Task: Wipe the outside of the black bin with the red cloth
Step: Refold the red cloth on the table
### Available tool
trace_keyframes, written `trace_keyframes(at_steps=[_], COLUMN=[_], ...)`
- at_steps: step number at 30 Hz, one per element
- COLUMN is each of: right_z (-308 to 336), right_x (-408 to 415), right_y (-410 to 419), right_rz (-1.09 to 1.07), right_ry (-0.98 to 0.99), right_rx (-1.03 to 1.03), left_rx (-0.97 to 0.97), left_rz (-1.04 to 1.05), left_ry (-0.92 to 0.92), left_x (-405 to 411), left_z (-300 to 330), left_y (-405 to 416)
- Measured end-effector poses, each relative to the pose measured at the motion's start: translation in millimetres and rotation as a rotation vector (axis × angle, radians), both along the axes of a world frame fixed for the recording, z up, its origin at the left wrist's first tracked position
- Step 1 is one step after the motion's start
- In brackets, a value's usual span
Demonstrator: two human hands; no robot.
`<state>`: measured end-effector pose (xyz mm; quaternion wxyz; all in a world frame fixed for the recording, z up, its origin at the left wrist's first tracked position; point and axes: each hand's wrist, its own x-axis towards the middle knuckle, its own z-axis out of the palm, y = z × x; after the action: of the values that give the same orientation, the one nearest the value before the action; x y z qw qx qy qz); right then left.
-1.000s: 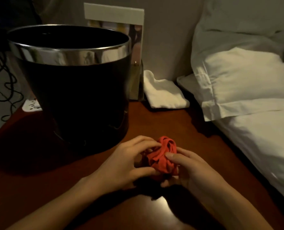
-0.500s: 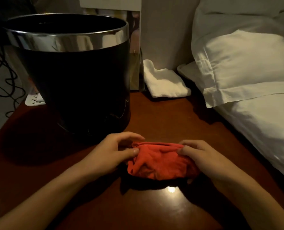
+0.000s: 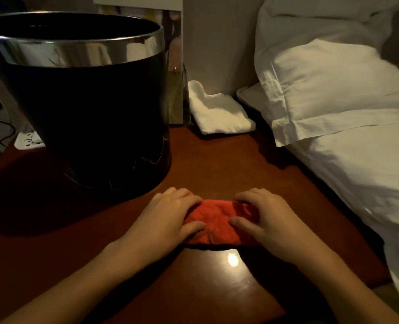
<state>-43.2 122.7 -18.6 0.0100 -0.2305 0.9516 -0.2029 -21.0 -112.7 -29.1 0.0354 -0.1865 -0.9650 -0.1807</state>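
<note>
1. The crumpled red fabric cloth (image 3: 213, 224) lies flat on the polished reddish-brown wooden surface (image 3: 217, 164), near the viewer and just right of centre.
2. The left hand (image 3: 168, 217) rests on the cloth's left end and the right hand (image 3: 263, 219) on its right end; each grip has its fingers bent over the fabric, thumb and fingertips pinching the edges.
3. The round black bin with a shiny silver rim (image 3: 95, 127) stands upright on the far left of the surface, apart from the cloth and both hands.
4. Further off, a folded white towel (image 3: 219, 113) lies to the right of the bin, and white pillows (image 3: 334, 85) lie on the bed at the right.
5. Judging by this, the step in hand is readying the cloth; no wiping has begun. The next move calls for gathering the cloth in one hand, lifting it left and pressing it to the bin's black wall, perhaps steadying the rim with the other.
</note>
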Motion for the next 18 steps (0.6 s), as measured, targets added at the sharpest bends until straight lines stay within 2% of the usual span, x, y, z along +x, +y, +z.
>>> trace_keyframes(at_steps=[4,9,15,18], right_z=[0.7,1.0,8.8,2.0], right_x=[2.3,13.1,37.3,37.4], right_y=[1.8,8.5,17.0,15.1], right_rz=[0.033,0.113,0.227,0.185], right_ry=[0.052,0.22,0.016,0.037], right_rx=[-0.035,-0.127,-0.336,-0.316], left_rx=[0.071,0.154,0.194,0.254], left_rz=[-0.051,-0.203,-0.361,-0.294], left_ry=[0.073,0.118,-0.079,0.014], left_x=[2.4,13.2,37.0,38.3], left_z=[0.5,7.9,14.7,11.7], left_y=[0.6,-3.8,-29.3,-30.0])
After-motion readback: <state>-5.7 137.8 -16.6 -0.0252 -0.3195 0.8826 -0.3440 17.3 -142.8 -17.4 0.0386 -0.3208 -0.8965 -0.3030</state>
